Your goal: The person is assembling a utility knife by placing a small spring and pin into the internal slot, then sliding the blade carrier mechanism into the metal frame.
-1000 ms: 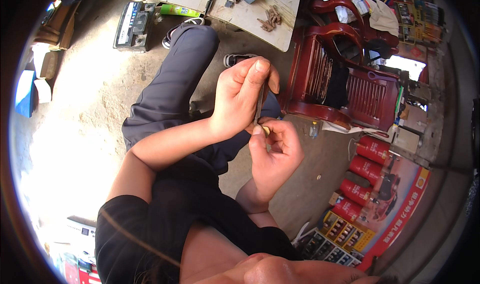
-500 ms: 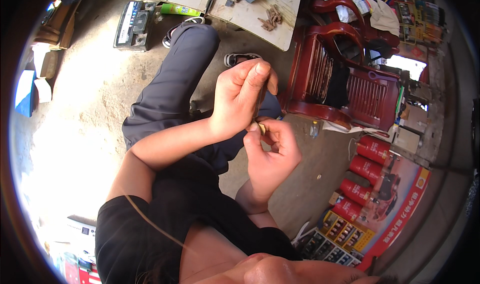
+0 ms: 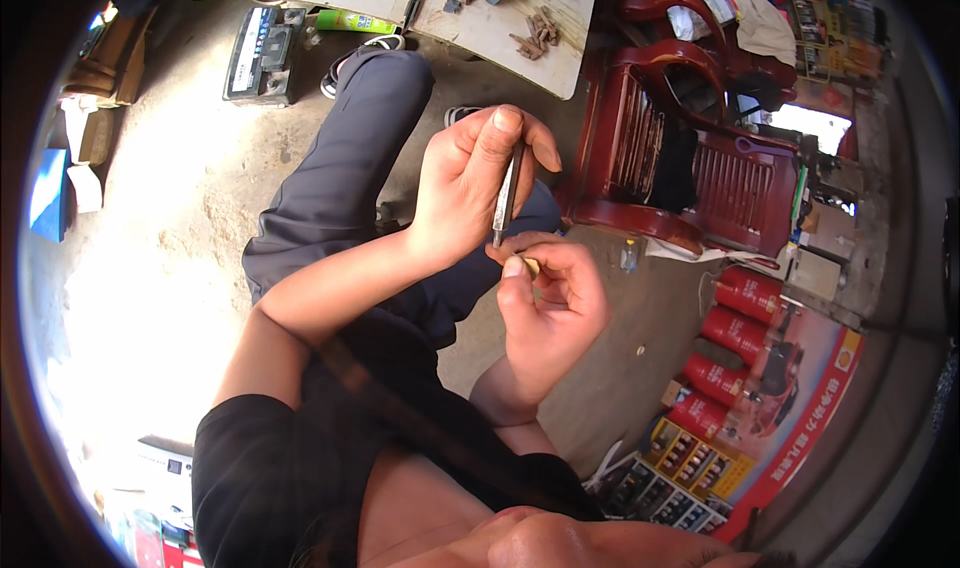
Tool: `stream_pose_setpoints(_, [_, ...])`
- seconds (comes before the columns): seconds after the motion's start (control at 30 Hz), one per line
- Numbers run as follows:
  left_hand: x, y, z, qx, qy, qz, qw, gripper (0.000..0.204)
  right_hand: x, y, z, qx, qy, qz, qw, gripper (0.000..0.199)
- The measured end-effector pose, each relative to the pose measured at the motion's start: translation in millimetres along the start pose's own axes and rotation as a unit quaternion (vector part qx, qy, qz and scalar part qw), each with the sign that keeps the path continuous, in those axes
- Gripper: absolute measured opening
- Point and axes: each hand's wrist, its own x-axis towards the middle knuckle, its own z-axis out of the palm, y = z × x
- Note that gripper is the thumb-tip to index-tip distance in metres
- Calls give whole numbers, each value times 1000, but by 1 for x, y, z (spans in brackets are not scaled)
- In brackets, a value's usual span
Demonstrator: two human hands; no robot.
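Note:
Above my lap, my left hand is closed around a slim dark metal tool with a narrow lower end. The tool points down toward the fingertips of my other hand; its exact kind is unclear, and its upper part is hidden by my fingers and thumb. Just below and to the right, my right hand pinches a small yellowish piece between thumb and fingers. Most of that piece is covered, so I cannot tell what it is. The tool's tip is close to the right fingertips; whether it touches the piece is unclear.
Ahead stands a pale table with brown scraps on it. A car battery and a green can are on the floor. To the right are a red wooden chair, red cans and a poster.
My left hand has tilted and lifted a little, so the metal tool shows more clearly. My right hand has shifted slightly right and down, still pinching the yellowish piece.

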Motion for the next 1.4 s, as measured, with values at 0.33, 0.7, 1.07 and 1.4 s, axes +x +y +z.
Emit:
stream_pose_setpoints(0.33, [-2, -2, -2, 12, -16, 50, 999, 44, 2, 2, 1, -27, -8, -16, 999, 12])
stream_pose_setpoints(0.7, [-4, -1, -4, 37, -14, 95, 995, 40, 3, 0, 3, -58, 3, -10, 998, 12])
stream_pose_setpoints(1.07, [-8, 2, 1, 68, 9, 91, 993, 43, -1, 4, 4, -98, 21, -24, 995, 13])
stream_pose_setpoints(1.4, [-7, 0, 2, 75, 10, 50, 996, 44, -2, 2, 0, -92, 15, -13, 996, 14])
